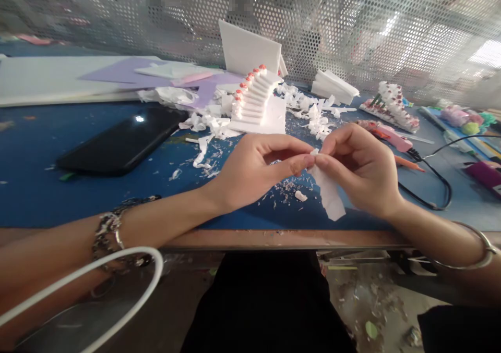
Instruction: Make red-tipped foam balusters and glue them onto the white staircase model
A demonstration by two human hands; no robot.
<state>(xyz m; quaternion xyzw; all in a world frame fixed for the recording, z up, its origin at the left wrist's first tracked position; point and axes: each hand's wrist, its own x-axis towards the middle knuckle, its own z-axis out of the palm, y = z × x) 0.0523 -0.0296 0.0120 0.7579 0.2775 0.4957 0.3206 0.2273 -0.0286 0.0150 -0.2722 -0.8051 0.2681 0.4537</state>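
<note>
A narrow strip of white paper (332,199) hangs from my fingertips, its top end gathered into a small crumpled bit. My left hand (262,168) pinches that gathered end between thumb and index finger. From the other side my right hand (358,165) pinches the same spot, fingers curled and touching the left ones. Just behind stands a small white staircase model (254,102) with red-topped white pieces along one side. Twisted white paper pieces (313,113) lie around it. Below my fingers a small white scrap (300,196) rests among crumbs.
A black phone (121,142) lies at left, near white and purple sheets (113,72). At right are a pink glue gun (393,136) with a black cord, a decorated white model (391,105) and a purple item (485,174). A perforated metal screen (352,29) closes off the back. A white cable (129,251) loops in front.
</note>
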